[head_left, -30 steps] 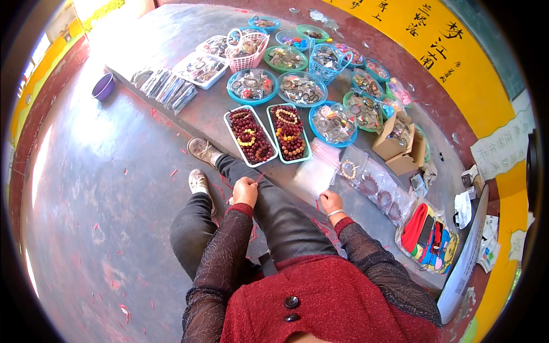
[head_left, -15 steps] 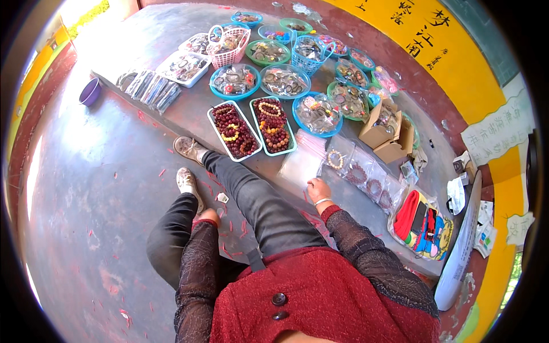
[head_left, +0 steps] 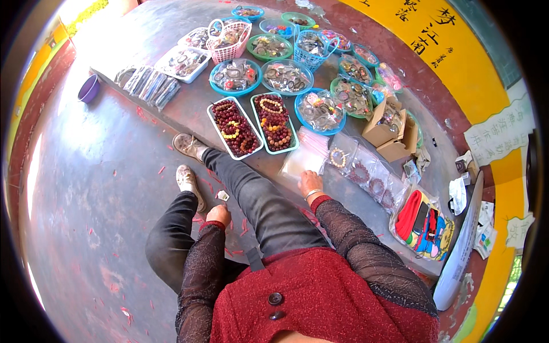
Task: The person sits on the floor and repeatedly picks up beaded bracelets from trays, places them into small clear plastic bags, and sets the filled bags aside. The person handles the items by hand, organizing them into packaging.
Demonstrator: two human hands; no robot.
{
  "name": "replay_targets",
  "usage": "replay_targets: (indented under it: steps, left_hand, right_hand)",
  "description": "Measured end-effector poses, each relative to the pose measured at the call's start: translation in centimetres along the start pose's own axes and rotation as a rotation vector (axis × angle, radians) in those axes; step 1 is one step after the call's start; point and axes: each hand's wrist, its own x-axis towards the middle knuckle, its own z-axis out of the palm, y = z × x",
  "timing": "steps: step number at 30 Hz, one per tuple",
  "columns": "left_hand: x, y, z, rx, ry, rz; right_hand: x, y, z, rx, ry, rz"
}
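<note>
Right hand (head_left: 310, 183) lies on a clear plastic bag (head_left: 306, 157), fingers hidden (grip unclear). Left hand (head_left: 219, 214) hangs curled, empty. Bead trays (head_left: 254, 123) just beyond; a tug might tip them.

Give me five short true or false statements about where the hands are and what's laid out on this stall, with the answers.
1. The right hand rests on a clear plastic bag lying on the grey cloth. True.
2. The left hand holds a string of beads. False: it hangs between the knees, holding nothing that can be seen.
3. Two rectangular trays of dark red beads lie side by side. True.
4. The pink plastic basket stands beside the person's shoes. False: it stands at the far end of the display.
5. The small purple bowl sits on the floor, off the cloth. True.
</note>
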Motion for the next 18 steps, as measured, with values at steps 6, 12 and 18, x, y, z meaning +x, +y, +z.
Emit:
replay_targets:
  steps: [6,12,18]
  left_hand:
    - [0.2,0.0,0.5,0.046,-0.033,0.050]
    - [0.3,0.0,0.2,0.057,-0.021,0.037]
    - [-0.2,1.8,-4.2,-0.049,0.288,0.029]
  right_hand:
    - [1.9,3.1,5.4,-0.053,0.046,0.033]
    - [3.1,4.6,4.8,0.113,0.068,0.160]
    - [2.8,6.0,-0.3,0.395,0.405,0.186]
